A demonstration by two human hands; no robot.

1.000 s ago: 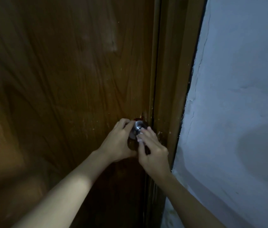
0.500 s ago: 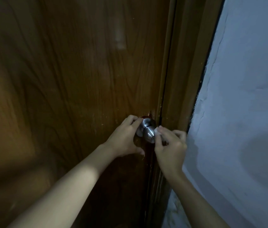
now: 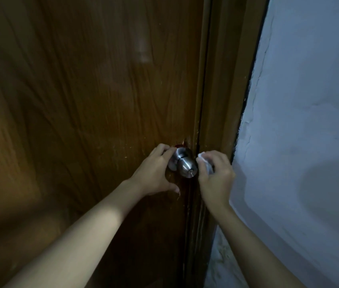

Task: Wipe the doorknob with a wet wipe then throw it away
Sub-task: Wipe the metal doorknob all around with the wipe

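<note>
A round silver doorknob (image 3: 186,165) with a small lock button on its face sticks out of the brown wooden door (image 3: 93,104) near its right edge. My left hand (image 3: 154,173) rests on the door to the knob's left, its fingertips touching the knob's base plate and its thumb spread below. My right hand (image 3: 215,177) is just right of the knob, closed around a crumpled white wet wipe (image 3: 203,157) that shows between the fingers and touches the knob's right side.
The wooden door frame (image 3: 224,90) runs down right beside the knob. A pale blue plaster wall (image 3: 310,121) with cracks along its edge fills the right side. The scene is dim.
My right hand slid with the wipe from the knob's front to its right side, uncovering the knob's face. The left hand stayed at the base plate. The camera shifted.
</note>
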